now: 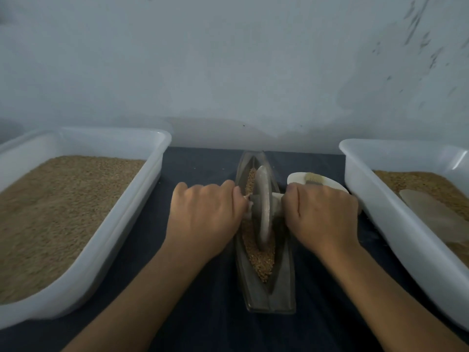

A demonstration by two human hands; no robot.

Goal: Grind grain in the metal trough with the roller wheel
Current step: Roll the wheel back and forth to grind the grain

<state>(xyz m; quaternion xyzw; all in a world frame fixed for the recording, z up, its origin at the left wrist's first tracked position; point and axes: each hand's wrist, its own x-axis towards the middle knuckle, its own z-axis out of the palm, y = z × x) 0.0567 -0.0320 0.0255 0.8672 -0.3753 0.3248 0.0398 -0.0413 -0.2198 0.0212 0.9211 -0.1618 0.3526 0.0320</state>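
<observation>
Dark cloth point(208, 174); hands point(205, 214) hide roller wheel point(262, 207) handles.

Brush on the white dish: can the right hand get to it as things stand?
Probably yes. The brush lies on the dish just beyond the right hand, nothing between them. But that hand grips the wheel handle, so it must let go first.

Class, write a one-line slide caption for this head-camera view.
Both hands, left and right, grip the roller wheel axle, grinding grain in the metal trough between two grain-filled tubs.
</observation>
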